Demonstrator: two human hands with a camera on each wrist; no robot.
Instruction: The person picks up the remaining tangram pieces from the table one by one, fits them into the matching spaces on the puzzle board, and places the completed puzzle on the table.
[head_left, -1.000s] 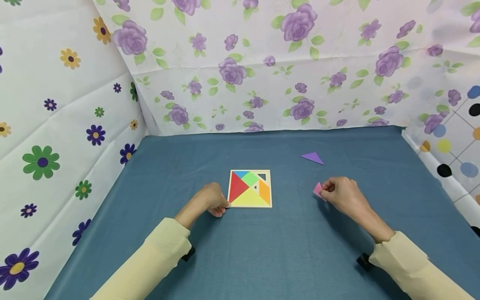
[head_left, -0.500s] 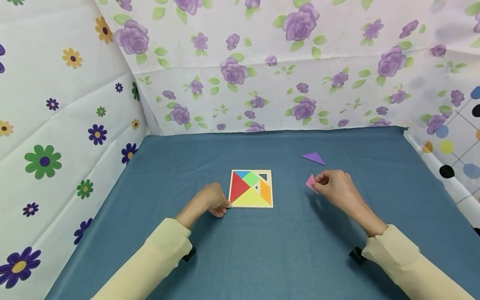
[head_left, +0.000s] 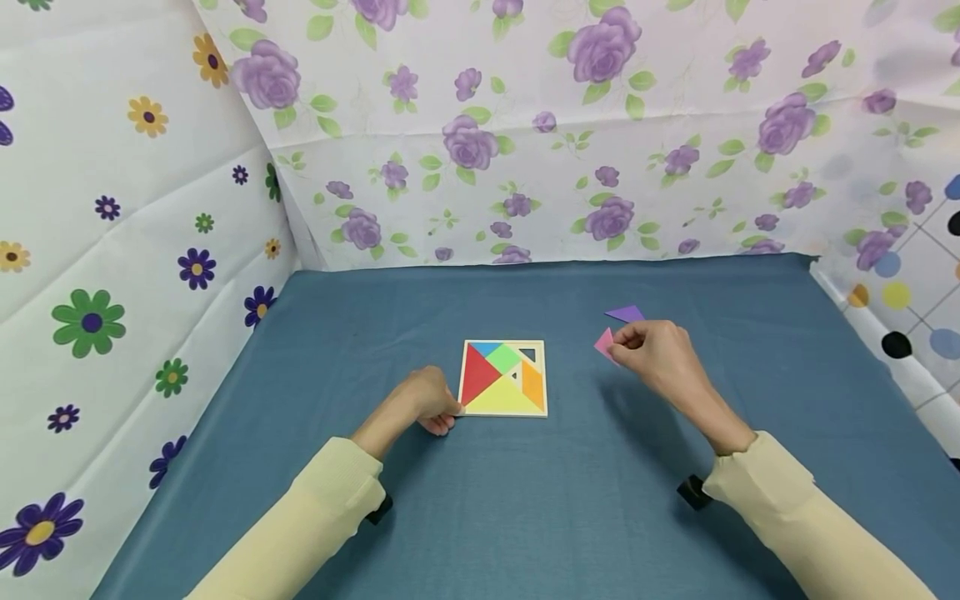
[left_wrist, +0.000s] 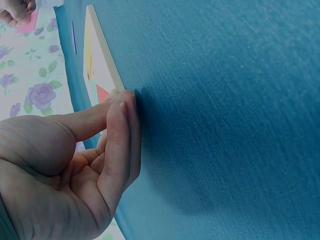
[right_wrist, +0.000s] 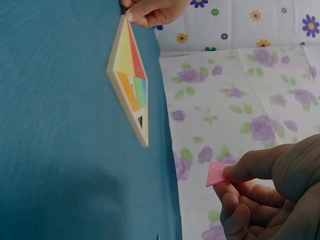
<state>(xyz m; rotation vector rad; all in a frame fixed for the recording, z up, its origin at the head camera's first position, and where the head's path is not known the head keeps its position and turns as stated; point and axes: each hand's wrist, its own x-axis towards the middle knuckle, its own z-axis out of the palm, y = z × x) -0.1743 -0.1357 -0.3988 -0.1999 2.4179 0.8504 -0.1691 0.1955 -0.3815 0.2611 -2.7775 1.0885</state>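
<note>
A square tangram board (head_left: 503, 415) lies mid-table with red, yellow, green, blue and orange pieces set in it. Wood and two small dark holes show at its upper right and centre. My left hand (head_left: 423, 396) pinches the board's near left corner between thumb and fingers, as the left wrist view (left_wrist: 100, 150) confirms. Held above the cloth right of the board, a pink tangram piece (head_left: 604, 343) is pinched between thumb and fingertips of my right hand (head_left: 656, 354); fingers cover part of it. Behind that hand lies a purple triangle (head_left: 625, 313), partly hidden.
Blue cloth (head_left: 510, 508) covers the table. A flowered sheet (head_left: 465, 200) rises along the back edge, another flowered sheet (head_left: 150, 283) along the left. At the right hangs a dotted sheet (head_left: 922, 333).
My right hand has carried the pink piece leftward and away from me, nearer the board, and now overlaps the purple triangle in view. My left hand stays at the board's corner.
</note>
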